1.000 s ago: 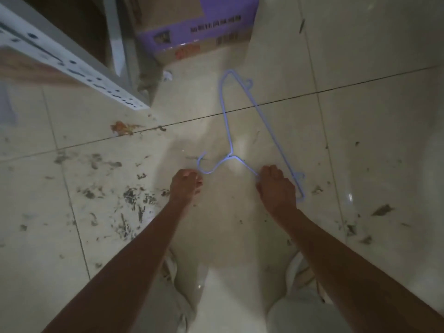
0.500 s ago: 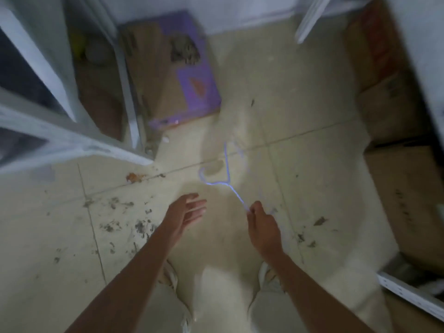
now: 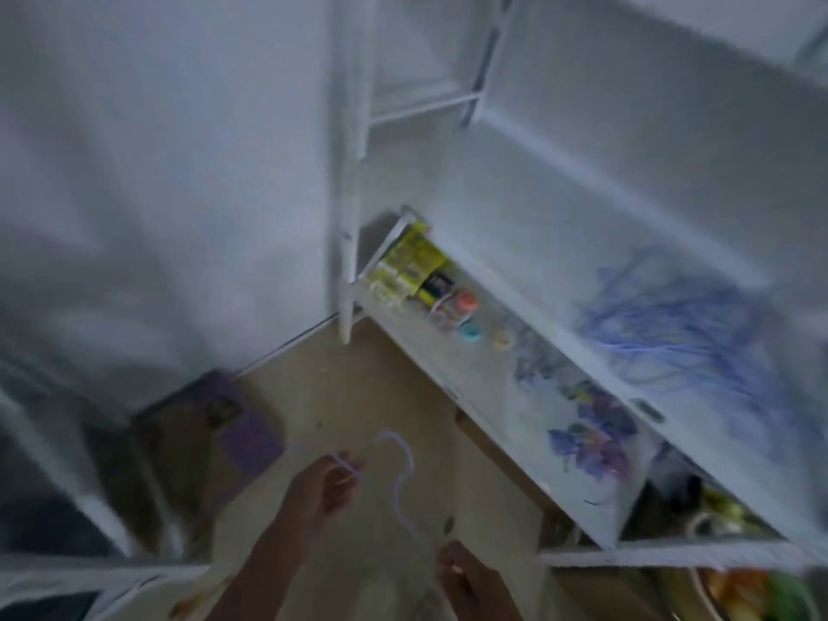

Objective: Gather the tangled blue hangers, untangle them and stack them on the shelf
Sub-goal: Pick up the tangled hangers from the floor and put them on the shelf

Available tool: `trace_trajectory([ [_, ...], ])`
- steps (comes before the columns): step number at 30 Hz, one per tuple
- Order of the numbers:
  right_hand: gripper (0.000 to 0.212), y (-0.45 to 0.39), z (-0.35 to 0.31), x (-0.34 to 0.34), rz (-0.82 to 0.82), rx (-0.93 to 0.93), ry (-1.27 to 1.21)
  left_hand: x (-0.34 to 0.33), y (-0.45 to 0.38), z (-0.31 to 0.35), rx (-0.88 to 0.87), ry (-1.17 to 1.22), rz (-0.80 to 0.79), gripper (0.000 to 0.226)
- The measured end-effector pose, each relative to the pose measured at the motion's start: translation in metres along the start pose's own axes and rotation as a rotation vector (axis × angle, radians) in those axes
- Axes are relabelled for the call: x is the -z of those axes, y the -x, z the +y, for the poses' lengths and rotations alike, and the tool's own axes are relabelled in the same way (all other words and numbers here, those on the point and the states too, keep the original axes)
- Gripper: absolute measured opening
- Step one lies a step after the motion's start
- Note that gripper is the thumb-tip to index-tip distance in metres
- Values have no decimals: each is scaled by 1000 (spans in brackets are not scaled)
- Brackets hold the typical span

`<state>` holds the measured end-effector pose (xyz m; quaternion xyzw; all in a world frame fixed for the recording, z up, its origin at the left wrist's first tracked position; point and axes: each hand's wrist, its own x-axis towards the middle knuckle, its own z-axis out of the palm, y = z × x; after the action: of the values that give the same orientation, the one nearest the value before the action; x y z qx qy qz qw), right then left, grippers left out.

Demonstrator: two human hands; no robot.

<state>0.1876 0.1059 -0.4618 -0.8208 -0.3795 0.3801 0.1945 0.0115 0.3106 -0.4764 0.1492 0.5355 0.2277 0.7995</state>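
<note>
Above the floor [image 3: 358, 396] we hold one blue hanger [image 3: 400, 481] between left hand [image 3: 325, 484] and right hand [image 3: 461, 575], hook pointing up, away from us.

I log a dim, blurred room. Wall [image 3: 157, 172]: plain white, meeting the floor at a dark seam. Floor [image 3: 367, 396]: beige tile. White metal shelving [image 3: 560, 244] along the right, its upright post [image 3: 347, 217] standing in the corner. Lower shelf [image 3: 448, 347]: yellow packets [image 3: 410, 262] and small coloured rolls [image 3: 466, 302]. Purple-and-brown cardboard box [image 3: 224, 437] on the floor by the wall. A second white rack [image 3: 112, 522] at the left edge; I cannot make out its contents.
</note>
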Motion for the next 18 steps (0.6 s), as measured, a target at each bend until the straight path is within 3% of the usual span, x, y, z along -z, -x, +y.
trace_trajectory([
  [1,20,23,-7,27,-60,48,-9,-22,16,12,9,48,-45,30],
  [4,26,58,-15,85,106,154,-136,-86,54,39,-22,95,-172,39],
  [7,16,74,-17,120,140,173,-201,-140,81,55,-135,-92,-228,34],
  [10,17,73,-9,153,211,209,-269,-189,97,67,-203,-262,-286,49],
  [14,23,59,8,201,313,244,-323,-244,103,85,-215,-450,-300,29],
  [18,41,39,12,256,405,219,-276,-293,94,94,-225,-518,-298,26],
])
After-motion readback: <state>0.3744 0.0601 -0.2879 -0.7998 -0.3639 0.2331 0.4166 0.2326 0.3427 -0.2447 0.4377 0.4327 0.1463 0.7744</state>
